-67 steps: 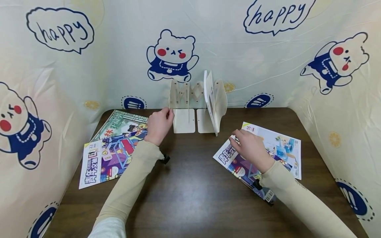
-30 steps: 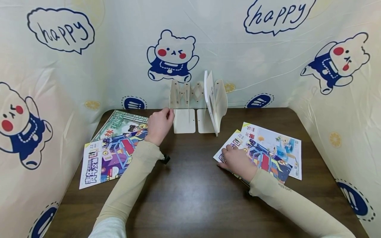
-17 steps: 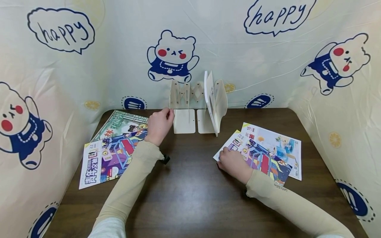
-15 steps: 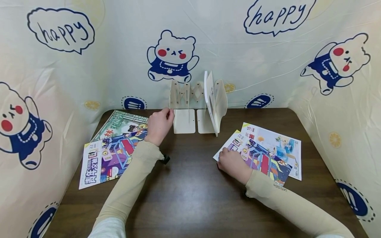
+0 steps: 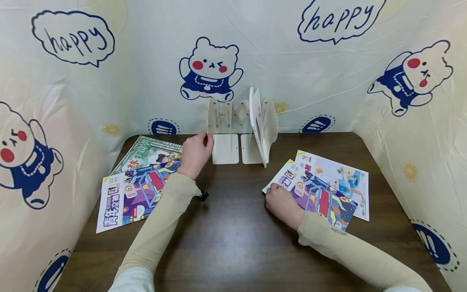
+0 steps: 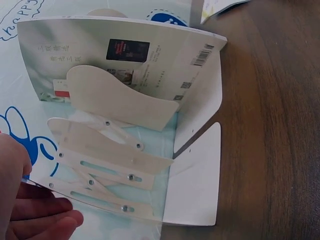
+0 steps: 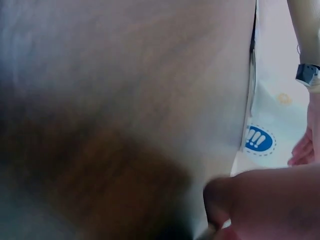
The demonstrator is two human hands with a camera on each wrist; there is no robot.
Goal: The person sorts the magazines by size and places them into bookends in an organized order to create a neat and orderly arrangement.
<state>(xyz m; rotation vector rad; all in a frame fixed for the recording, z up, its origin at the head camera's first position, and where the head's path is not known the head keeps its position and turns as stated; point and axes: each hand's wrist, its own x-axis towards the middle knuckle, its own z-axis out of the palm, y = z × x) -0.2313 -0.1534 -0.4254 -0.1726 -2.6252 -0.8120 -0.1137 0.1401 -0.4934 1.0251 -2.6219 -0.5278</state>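
At the back of the table my left hand point(image 5: 196, 153) pinches the left end panel of a cream expandable book rack point(image 5: 226, 150); the left wrist view shows that panel's edge between thumb and fingers point(image 6: 42, 215). A thin book point(image 5: 256, 121) leans upright in the rack's right end, its back cover facing the left wrist camera. On the right side, my right hand point(image 5: 283, 204) grips the near-left edge of a purple magazine point(image 5: 324, 202), fingers curled over the edge and thumb hidden. That magazine overlaps a white magazine with a blue picture point(image 5: 352, 182).
Farther left, another purple magazine point(image 5: 140, 194) lies partly over a green one point(image 5: 146, 152), under the left forearm. Dark wooden table point(image 5: 233, 243). Printed cloth point(image 5: 146, 61) hangs behind and along both sides.
My right hand has come down from above the purple magazine to its near-left edge, then shifted slightly toward me. The left hand and the rack have stayed in place.
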